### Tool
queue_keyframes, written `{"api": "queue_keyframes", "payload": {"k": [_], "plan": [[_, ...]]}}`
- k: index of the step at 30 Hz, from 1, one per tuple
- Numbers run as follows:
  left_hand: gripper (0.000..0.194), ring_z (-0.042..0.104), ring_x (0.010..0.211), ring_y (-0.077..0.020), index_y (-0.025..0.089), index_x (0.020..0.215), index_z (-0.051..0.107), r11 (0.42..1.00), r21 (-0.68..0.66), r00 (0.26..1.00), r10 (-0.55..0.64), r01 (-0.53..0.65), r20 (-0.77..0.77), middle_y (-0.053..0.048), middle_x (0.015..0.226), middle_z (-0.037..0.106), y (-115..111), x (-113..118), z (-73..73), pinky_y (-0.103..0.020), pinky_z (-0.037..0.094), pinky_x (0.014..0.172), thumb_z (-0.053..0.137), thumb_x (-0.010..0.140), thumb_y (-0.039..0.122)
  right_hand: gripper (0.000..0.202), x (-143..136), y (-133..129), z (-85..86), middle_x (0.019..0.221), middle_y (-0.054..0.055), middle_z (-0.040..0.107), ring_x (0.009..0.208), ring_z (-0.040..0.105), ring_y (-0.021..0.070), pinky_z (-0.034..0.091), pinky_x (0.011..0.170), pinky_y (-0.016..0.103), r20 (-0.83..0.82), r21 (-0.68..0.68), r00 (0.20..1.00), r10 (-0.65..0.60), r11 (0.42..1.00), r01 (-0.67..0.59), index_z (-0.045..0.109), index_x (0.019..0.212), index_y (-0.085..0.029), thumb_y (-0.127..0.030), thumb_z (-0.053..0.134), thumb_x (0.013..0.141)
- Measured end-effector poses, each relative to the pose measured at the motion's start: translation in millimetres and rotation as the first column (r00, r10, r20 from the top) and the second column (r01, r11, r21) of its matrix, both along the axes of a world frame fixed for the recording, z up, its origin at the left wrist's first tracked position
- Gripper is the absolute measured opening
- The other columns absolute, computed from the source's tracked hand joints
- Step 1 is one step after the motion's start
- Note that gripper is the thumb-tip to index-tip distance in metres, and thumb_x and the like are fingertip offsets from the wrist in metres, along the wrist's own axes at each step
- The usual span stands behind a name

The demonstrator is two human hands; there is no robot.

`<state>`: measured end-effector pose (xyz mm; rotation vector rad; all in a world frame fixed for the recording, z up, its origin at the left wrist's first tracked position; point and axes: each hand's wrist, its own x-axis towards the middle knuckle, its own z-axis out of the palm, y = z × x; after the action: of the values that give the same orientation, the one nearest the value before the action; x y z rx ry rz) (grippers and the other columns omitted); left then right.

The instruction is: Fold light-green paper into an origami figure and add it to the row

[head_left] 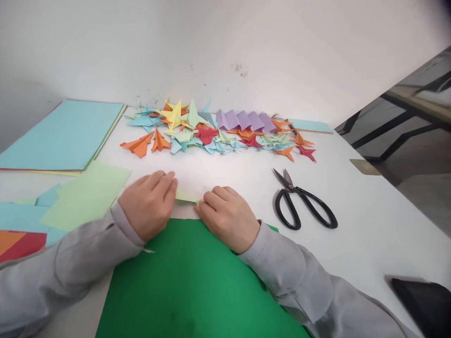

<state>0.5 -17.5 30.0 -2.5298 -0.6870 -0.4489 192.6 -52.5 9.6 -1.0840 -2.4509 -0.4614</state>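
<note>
My left hand (150, 204) and my right hand (225, 216) are both closed, knuckles up, above the far edge of a green sheet (186, 281). Between them stretches a narrow piece of light green paper (186, 196). Its right end is pinched in my right fingers, and its left end disappears behind my left fingers. How it is folded is mostly hidden by the hands. To the right of my right hand lie black-handled scissors (294, 192), their blades slightly apart and pointing away from me.
Folded paper planes (172, 115) in several colours line the wall, beside a purple pleated paper (244, 121). Stacked blue sheets (63, 134) lie back left. Loose light green paper (89, 195) and red and orange paper (21, 244) are nearer. A black object (423, 300) sits front right.
</note>
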Motion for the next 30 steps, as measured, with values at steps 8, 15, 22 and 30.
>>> {"api": "queue_keyframes", "payload": {"k": [8, 15, 22, 30], "plan": [[0.046, 0.046, 0.113, -0.0343, -0.003, 0.108, 0.056, 0.980, -0.194, 0.996, 0.057, -0.044, 0.062, -0.022, 0.117, 0.054, -57, 21, -8.2, -0.044, 0.043, 0.090, 0.047, 0.080, 0.032, 0.017, -1, -4, 3.5, 0.062, 0.004, 0.050, 0.063, 0.037, 0.0168, 0.027, 0.055, 0.032, -0.007, -0.045, 1.000, -0.008, 0.999, 0.007, 0.055, 0.061, -0.015, -0.011, 0.051, 0.078], [0.061, 0.033, 0.123, -0.0343, -0.001, 0.119, 0.046, 0.939, -0.321, 0.992, 0.128, -0.126, -0.015, -0.022, 0.128, 0.044, -57, 19, -19.4, -0.044, 0.033, 0.098, 0.044, 0.080, 0.045, 0.019, -5, -8, 5.9, 0.060, 0.004, 0.049, 0.060, 0.037, 0.0171, 0.027, 0.052, 0.032, -0.044, -0.110, 0.998, -0.042, 0.993, 0.036, 0.054, 0.060, -0.016, -0.010, 0.050, 0.077], [0.064, 0.025, 0.128, -0.0334, 0.003, 0.127, 0.037, 0.896, -0.420, 0.989, 0.139, -0.148, -0.053, -0.019, 0.136, 0.035, -56, 21, -18.0, -0.047, 0.025, 0.102, 0.040, 0.080, 0.047, 0.016, -2, -9, 4.6, 0.062, 0.005, 0.051, 0.061, 0.039, 0.0173, 0.029, 0.052, 0.032, -0.111, -0.159, 0.993, -0.044, 0.987, 0.026, 0.056, 0.062, -0.014, -0.008, 0.050, 0.075], [0.038, 0.042, 0.117, -0.0245, 0.011, 0.119, 0.046, 0.883, -0.469, 0.978, 0.127, -0.036, 0.165, -0.013, 0.122, 0.051, -24, 14, -9.6, -0.043, 0.034, 0.097, 0.044, 0.082, 0.018, 0.024, 4, -5, 4.4, 0.060, 0.004, 0.049, 0.061, 0.037, 0.0156, 0.027, 0.054, 0.031, -0.145, -0.173, 0.987, -0.068, 0.984, 0.042, 0.055, 0.058, -0.015, -0.004, 0.046, 0.077]]}}
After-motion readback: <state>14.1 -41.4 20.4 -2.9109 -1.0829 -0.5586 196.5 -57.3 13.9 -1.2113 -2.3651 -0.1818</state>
